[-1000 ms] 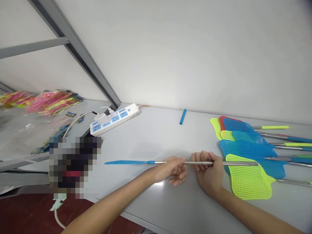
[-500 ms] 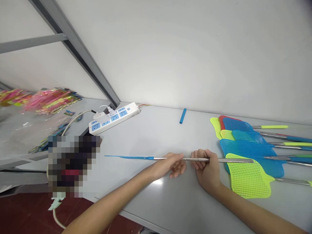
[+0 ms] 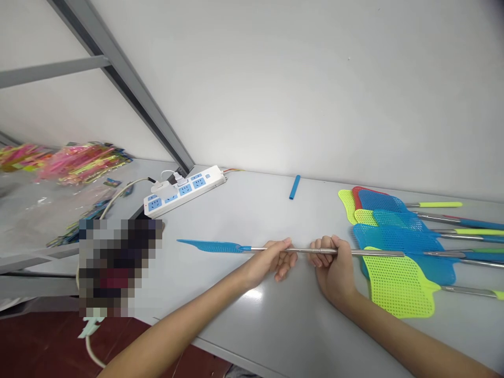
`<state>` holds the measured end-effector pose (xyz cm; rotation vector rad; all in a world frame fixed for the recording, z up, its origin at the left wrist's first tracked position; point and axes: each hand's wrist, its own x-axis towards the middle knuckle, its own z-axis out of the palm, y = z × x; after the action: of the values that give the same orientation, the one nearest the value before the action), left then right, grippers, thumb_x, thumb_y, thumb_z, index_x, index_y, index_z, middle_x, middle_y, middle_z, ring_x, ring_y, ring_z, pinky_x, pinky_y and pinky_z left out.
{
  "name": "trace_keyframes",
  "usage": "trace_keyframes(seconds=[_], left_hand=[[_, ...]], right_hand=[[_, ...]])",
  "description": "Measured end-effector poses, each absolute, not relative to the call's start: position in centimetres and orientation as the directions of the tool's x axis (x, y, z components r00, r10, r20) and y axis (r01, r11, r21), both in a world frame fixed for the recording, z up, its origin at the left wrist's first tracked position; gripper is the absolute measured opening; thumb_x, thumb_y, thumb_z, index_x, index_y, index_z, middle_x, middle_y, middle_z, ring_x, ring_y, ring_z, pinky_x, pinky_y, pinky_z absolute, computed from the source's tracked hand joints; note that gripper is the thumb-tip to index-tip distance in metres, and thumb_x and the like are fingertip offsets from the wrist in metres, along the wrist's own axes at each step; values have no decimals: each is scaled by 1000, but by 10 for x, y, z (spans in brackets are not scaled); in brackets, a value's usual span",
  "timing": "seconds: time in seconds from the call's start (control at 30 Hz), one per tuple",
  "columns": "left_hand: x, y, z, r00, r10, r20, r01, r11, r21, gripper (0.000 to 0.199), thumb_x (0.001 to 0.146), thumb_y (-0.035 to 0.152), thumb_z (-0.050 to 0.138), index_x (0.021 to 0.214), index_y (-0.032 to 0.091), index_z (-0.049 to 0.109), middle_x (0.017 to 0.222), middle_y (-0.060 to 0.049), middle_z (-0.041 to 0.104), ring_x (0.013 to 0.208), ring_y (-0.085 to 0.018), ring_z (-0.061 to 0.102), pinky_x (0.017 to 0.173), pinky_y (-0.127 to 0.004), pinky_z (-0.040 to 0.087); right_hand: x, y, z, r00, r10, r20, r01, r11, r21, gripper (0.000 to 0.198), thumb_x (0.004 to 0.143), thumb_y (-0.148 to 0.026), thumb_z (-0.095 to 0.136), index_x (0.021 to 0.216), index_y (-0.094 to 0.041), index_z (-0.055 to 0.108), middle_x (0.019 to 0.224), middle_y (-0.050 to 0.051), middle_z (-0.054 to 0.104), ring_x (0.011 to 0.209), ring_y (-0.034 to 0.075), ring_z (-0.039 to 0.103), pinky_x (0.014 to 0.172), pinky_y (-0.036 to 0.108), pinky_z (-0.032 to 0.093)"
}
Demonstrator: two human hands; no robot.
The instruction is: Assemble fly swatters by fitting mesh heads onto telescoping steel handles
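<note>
A fly swatter (image 3: 214, 246) with a blue mesh head and a metal telescopic rod lies sideways across both my hands, its head to the left. My left hand (image 3: 277, 257) pinches the thin rod section near the head. Around the thicker section, my right hand (image 3: 334, 265) is closed, and the bare rod end sticks out to the right over a yellow-green swatter (image 3: 401, 286). Behind my hands, a short blue tube (image 3: 294, 187) rests on the table by the wall.
More swatters in blue, red and yellow-green (image 3: 397, 231) overlap at the right. A white power strip (image 3: 185, 190) with plugs and cables stands at the back left. Bagged pink and yellow items (image 3: 82, 163) lie at far left, beyond a grey metal frame (image 3: 137, 89). A blurred patch hides something below.
The swatter has turned about its rod, so its head, edge-on before, now shows more of its face. It has also shifted slightly right at the head. Both hands keep their grip.
</note>
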<state>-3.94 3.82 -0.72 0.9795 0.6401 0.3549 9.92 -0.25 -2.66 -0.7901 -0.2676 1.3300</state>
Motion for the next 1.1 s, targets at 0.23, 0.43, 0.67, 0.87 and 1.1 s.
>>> trace_keyframes(seconds=[0.23,0.43,0.67,0.87,1.1], left_hand=[[-40,40,-8,665,695,-274,-116,458,882,40,83,46,25,74,15,49,42,4,43,36,-7,35,45,-21,31],[-39,43,-11,597,769,-230,-115,366,924,38,82,47,28,72,16,47,41,4,42,37,-7,35,43,-21,29],[-37,44,-10,569,782,-256,-92,370,925,38,81,48,29,67,16,46,39,5,41,35,-7,34,41,-21,28],[-38,45,-10,560,783,-271,-85,379,921,38,82,46,30,66,16,47,39,5,41,35,-7,35,41,-20,29],[-37,46,-9,555,781,-285,-93,399,912,40,81,49,29,66,16,47,38,5,41,34,-8,36,40,-21,29]], right_hand=[[101,0,-26,232,942,-244,-773,26,-634,37,77,-27,39,44,-18,24,41,-4,19,40,9,24,42,26,23],[102,1,-26,179,955,-238,-784,-7,-621,38,77,-29,39,43,-18,25,41,-3,20,41,10,26,43,26,23],[102,0,-24,149,967,-206,-782,-13,-623,36,77,-26,38,43,-18,28,41,-3,22,42,10,27,45,27,23],[102,1,-24,156,963,-220,-771,-21,-637,35,76,-24,39,43,-18,28,41,-3,22,42,10,26,45,27,22],[102,2,-24,158,959,-235,-766,-31,-642,35,76,-25,40,43,-18,29,42,-4,22,41,10,25,44,27,22]])
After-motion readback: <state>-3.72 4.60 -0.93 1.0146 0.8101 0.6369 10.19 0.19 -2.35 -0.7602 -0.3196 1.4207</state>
